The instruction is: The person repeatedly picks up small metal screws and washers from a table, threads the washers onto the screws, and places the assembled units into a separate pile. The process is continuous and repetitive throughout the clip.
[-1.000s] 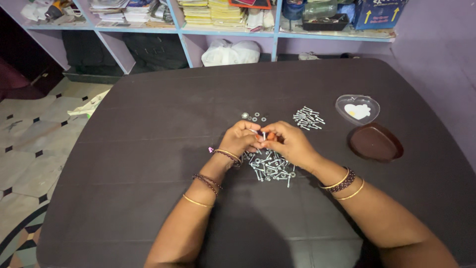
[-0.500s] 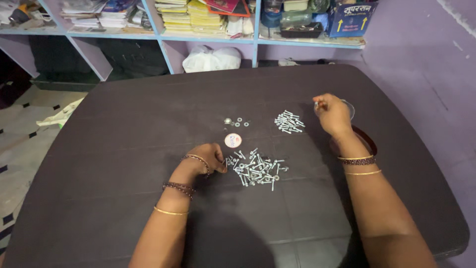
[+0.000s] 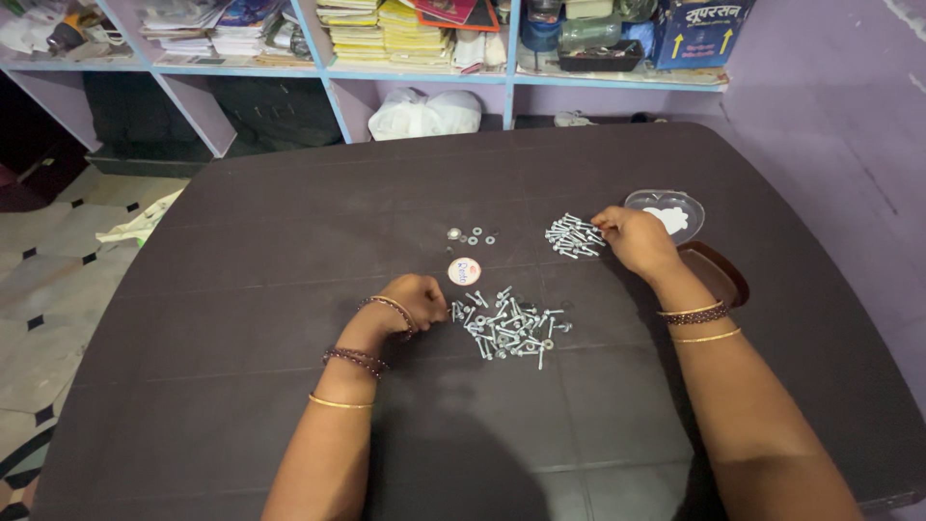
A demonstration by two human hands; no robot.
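Head view: the right hand (image 3: 635, 239) reaches out to the smaller, neater heap of silver metal bolts (image 3: 573, 235) near the far right of the dark matte table (image 3: 241, 289). Its fingertips are pressed together at the heap's right edge, probably pinching or just setting down one bolt; the piece itself is too small to confirm. The left hand (image 3: 417, 300) rests curled, fingers tucked in, touching the left edge of the larger loose pile of silver bolts and nuts (image 3: 506, 328) in the table's middle.

Doing this well, as a judgement: set the bolt at the heap's edge rather than dropping it from height, so it does not roll; keep the wrist clear of the clear heart-shaped plastic dish (image 3: 666, 210) just beyond the hand and the brown round lid (image 3: 719, 275) beside the forearm; let the left hand pick out the next piece at the same time.

Orientation: bolts in the small heap lie flat, long axes mostly running left to right with a slight fan. The loose pile points every way.

Between the heaps sit a small round white disc (image 3: 464, 270) and a few loose washers (image 3: 471, 233). Blue shelves with stacked books (image 3: 386, 29) stand behind.
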